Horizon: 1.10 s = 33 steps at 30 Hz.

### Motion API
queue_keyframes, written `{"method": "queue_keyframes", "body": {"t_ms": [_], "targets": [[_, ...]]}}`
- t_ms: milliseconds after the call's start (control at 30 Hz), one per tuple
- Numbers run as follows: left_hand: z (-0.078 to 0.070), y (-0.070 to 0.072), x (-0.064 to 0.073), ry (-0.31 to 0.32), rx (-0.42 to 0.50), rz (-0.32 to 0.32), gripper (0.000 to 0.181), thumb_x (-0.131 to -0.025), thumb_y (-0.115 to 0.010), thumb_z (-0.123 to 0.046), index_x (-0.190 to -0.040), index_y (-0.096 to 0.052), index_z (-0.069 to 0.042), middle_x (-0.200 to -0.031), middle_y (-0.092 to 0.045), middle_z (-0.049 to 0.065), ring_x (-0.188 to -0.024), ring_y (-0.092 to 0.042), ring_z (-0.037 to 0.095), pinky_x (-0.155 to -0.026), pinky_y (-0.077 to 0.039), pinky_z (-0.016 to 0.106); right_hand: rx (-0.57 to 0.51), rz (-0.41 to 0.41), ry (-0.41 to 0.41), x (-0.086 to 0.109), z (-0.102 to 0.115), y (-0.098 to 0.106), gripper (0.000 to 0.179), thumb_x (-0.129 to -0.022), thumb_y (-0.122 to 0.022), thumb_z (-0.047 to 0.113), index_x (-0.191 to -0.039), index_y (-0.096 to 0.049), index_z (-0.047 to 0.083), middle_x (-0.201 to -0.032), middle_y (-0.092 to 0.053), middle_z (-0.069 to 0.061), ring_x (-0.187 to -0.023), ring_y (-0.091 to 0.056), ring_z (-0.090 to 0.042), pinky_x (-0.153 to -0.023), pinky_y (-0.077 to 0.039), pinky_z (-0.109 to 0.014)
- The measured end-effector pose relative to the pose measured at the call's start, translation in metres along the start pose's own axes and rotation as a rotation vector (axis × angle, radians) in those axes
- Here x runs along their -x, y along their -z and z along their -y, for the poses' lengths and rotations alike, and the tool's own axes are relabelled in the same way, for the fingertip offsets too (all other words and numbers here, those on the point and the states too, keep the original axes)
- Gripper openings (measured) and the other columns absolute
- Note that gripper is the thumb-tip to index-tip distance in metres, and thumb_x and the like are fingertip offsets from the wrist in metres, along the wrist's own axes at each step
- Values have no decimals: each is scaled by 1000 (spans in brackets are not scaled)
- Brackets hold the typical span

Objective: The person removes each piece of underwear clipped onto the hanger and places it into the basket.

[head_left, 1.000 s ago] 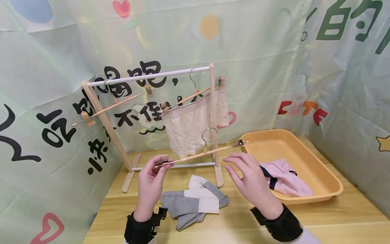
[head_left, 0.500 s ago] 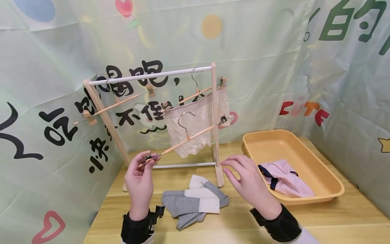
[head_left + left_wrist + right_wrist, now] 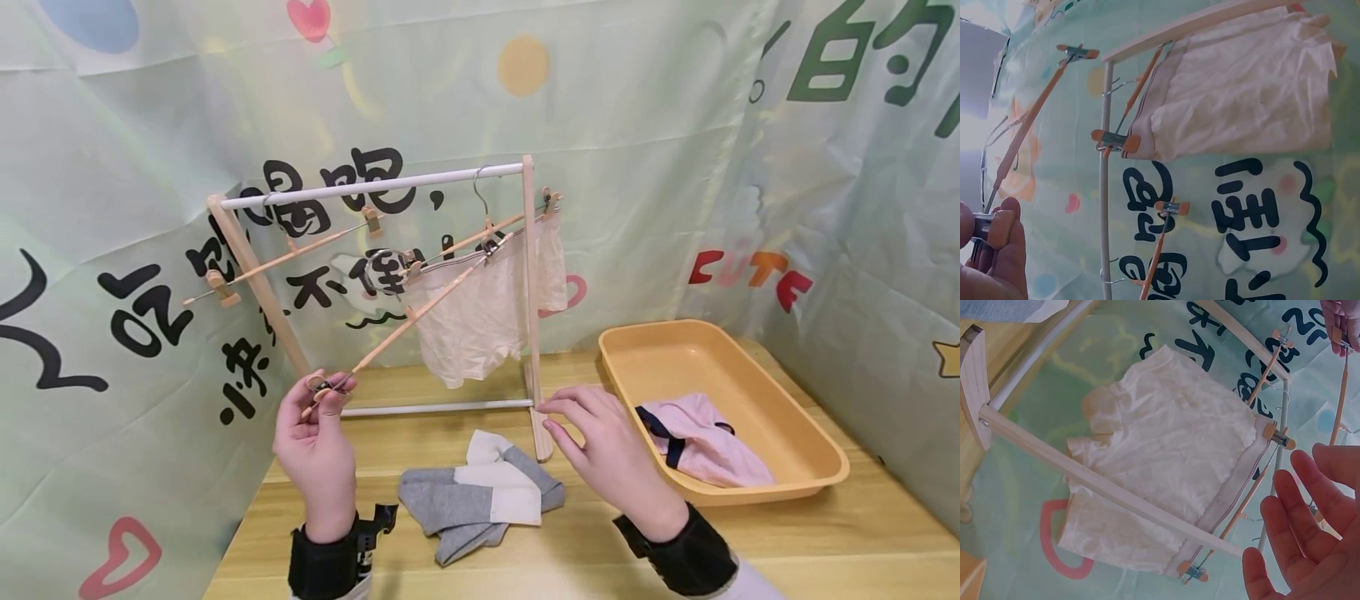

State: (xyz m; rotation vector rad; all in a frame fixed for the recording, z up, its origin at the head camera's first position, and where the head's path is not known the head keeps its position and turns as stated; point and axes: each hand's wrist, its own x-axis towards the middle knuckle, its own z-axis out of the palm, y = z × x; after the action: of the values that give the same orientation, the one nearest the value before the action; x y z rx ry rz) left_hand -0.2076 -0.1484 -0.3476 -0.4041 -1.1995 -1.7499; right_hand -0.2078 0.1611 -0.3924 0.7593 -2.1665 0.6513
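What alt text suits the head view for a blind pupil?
A person's left hand holds a bare clip hanger by one end before a rack where pale shorts hang; the right hand is empty. Grey-white clothing lies on the table, a pink garment in an orange tray.

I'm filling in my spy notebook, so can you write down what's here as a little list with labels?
Left grip: pinches the clip at one end of a bare hanger
Right grip: holds nothing, fingers loosely bent
Rack: two hangers hooked on its top bar
Rack's left hanger: nothing clipped on
Rack's right hanger: off-white shorts, clipped at the waistband
Table: grey-and-white clothing, folded, in front of the rack
Tub: yellow-orange, with pink clothing with dark trim inside
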Motion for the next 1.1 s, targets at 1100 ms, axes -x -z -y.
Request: {"method": "queue_keyframes", "body": {"t_ms": [1100], "targets": [[8, 19, -19, -79, 111, -247, 26, -87, -56, 6, -111, -55, 16, -93, -67, 21, -87, -64, 33, -83, -56, 30, -25, 201, 56, 12, 11, -29, 20, -90, -64, 25, -109, -64, 18, -111, -61, 1, -105, -54, -18, -90, -44, -49]]}}
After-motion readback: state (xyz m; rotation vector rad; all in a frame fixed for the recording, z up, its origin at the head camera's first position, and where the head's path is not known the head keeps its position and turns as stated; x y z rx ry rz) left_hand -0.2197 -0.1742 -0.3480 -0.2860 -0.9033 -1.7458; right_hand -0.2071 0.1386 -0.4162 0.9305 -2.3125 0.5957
